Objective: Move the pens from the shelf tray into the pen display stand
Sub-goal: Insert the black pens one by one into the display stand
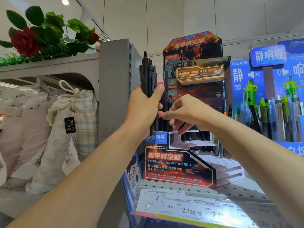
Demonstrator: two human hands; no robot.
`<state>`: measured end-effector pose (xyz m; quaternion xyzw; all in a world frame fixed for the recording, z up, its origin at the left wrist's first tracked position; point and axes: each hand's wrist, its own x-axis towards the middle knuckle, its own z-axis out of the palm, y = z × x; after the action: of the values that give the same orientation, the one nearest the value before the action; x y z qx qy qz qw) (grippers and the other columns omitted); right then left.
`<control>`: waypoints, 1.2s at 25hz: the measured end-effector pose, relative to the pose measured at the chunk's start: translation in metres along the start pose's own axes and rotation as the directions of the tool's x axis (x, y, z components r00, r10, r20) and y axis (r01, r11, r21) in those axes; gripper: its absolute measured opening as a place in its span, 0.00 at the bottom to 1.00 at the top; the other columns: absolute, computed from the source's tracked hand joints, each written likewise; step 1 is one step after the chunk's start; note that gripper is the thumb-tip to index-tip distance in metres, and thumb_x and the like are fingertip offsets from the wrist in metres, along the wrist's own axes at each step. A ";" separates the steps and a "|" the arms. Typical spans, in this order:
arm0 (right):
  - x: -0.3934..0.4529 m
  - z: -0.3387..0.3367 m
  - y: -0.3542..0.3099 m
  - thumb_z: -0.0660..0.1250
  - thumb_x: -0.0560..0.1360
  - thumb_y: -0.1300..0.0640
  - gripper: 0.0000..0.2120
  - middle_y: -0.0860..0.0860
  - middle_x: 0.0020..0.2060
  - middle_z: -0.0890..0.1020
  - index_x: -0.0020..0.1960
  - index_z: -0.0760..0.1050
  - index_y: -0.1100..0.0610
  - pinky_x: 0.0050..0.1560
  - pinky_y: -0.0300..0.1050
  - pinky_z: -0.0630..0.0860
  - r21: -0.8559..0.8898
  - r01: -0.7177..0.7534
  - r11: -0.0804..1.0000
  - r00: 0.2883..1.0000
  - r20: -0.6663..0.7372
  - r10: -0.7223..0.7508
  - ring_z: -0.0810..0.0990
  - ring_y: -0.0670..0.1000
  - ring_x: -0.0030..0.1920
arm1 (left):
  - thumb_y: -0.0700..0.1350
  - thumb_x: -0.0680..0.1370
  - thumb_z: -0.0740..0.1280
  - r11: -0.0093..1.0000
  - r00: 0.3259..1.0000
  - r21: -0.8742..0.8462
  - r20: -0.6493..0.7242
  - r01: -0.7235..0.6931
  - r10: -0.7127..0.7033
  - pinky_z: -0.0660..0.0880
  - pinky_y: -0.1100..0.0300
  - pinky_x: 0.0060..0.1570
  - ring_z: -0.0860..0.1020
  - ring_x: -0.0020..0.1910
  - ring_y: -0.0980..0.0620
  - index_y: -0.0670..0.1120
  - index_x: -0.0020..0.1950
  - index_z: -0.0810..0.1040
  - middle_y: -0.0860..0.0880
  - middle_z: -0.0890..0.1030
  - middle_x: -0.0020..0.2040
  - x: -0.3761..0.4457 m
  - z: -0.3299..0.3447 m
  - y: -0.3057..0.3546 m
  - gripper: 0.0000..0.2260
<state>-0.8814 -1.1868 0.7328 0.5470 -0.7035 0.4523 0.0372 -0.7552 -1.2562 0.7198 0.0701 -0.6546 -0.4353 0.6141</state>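
Hands: two, a left hand (144,106) and a right hand (187,114). Pen bundles held: one bundle of dark pens (148,76) in the left hand; the exact pen count cannot be told because they overlap. Pen display stands: two, one red-and-black pen display stand (179,163) and one blue display stand (266,83). Red roses (24,41): two visible. Drawstring bags (65,129): at least two. Price label strips (189,208): one.
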 end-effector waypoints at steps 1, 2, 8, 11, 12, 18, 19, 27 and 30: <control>0.000 0.000 0.000 0.74 0.76 0.55 0.11 0.56 0.32 0.85 0.44 0.80 0.63 0.31 0.47 0.83 -0.036 0.008 0.999 1.000 -0.010 -0.009 0.85 0.51 0.30 | 0.52 0.80 0.68 1.000 1.000 -0.007 0.002 -0.002 0.002 0.76 0.65 0.31 0.79 0.35 0.55 0.45 0.63 0.77 0.49 0.79 0.40 -0.001 0.000 0.000 0.15; 0.000 -0.001 0.001 0.73 0.76 0.55 0.10 0.55 0.32 0.85 0.44 0.81 0.63 0.30 0.46 0.82 -0.059 0.003 0.998 1.000 -0.015 -0.004 0.86 0.51 0.31 | 0.51 0.80 0.68 1.000 1.000 -0.017 0.003 -0.004 0.004 0.77 0.66 0.31 0.79 0.35 0.55 0.46 0.63 0.77 0.50 0.79 0.40 -0.001 0.000 0.000 0.14; -0.001 -0.002 -0.003 0.70 0.79 0.56 0.10 0.56 0.33 0.86 0.46 0.80 0.64 0.32 0.45 0.83 -0.133 -0.039 0.990 0.997 0.061 0.047 0.86 0.52 0.32 | 0.51 0.80 0.68 0.999 1.000 -0.031 -0.010 -0.007 0.007 0.78 0.68 0.31 0.81 0.40 0.54 0.49 0.63 0.77 0.50 0.81 0.46 -0.001 0.000 0.001 0.13; -0.006 -0.004 -0.011 0.70 0.78 0.52 0.13 0.53 0.31 0.85 0.43 0.81 0.63 0.30 0.42 0.81 -0.312 0.003 0.950 0.999 0.036 0.008 0.84 0.49 0.29 | 0.51 0.80 0.68 1.000 1.000 -0.013 -0.005 0.006 -0.006 0.78 0.67 0.30 0.82 0.42 0.53 0.48 0.61 0.77 0.49 0.82 0.46 -0.003 0.000 0.000 0.11; -0.008 -0.006 -0.014 0.70 0.78 0.51 0.13 0.52 0.31 0.85 0.43 0.82 0.61 0.29 0.41 0.80 -0.313 0.034 0.949 0.999 0.018 -0.030 0.83 0.48 0.29 | 0.51 0.80 0.68 1.000 1.000 -0.004 -0.002 0.006 -0.006 0.78 0.66 0.30 0.82 0.43 0.53 0.49 0.60 0.78 0.50 0.82 0.45 -0.003 0.000 0.000 0.11; -0.027 -0.012 -0.023 0.72 0.77 0.57 0.12 0.57 0.44 0.83 0.57 0.79 0.63 0.43 0.47 0.83 0.390 0.090 0.916 0.950 0.244 -0.197 0.81 0.51 0.41 | 0.53 0.80 0.69 0.999 0.999 -0.041 -0.051 -0.008 0.006 0.77 0.65 0.34 0.83 0.41 0.57 0.50 0.57 0.80 0.53 0.84 0.43 -0.002 0.000 0.004 0.09; -0.026 -0.007 -0.021 0.73 0.76 0.57 0.12 0.57 0.44 0.83 0.56 0.79 0.62 0.43 0.49 0.83 0.377 0.134 0.916 0.965 0.162 -0.208 0.81 0.51 0.40 | 0.53 0.79 0.70 0.998 0.999 -0.065 -0.054 0.000 -0.004 0.79 0.63 0.37 0.83 0.43 0.56 0.50 0.56 0.81 0.53 0.84 0.44 -0.002 0.002 0.005 0.09; -0.020 0.001 -0.020 0.69 0.79 0.62 0.04 0.53 0.39 0.86 0.48 0.82 0.61 0.39 0.43 0.82 0.699 0.108 0.707 0.980 0.045 -0.194 0.85 0.48 0.38 | 0.55 0.81 0.66 0.998 0.997 0.013 -0.057 -0.054 0.055 0.83 0.53 0.44 0.84 0.47 0.50 0.49 0.59 0.80 0.50 0.84 0.49 0.004 0.001 0.001 0.13; -0.014 -0.006 -0.021 0.68 0.79 0.62 0.04 0.55 0.40 0.87 0.50 0.81 0.62 0.40 0.45 0.83 0.734 0.125 0.668 0.989 -0.041 -0.140 0.86 0.49 0.39 | 0.53 0.82 0.65 0.986 0.982 0.070 -0.101 -0.154 0.160 0.81 0.58 0.37 0.80 0.41 0.54 0.49 0.58 0.77 0.52 0.80 0.45 0.004 -0.006 0.000 0.09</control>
<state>-0.8617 -1.1725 0.7407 0.5697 -0.4216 0.6872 -0.1595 -0.7504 -1.2615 0.7218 0.0600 -0.6377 -0.3609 0.6779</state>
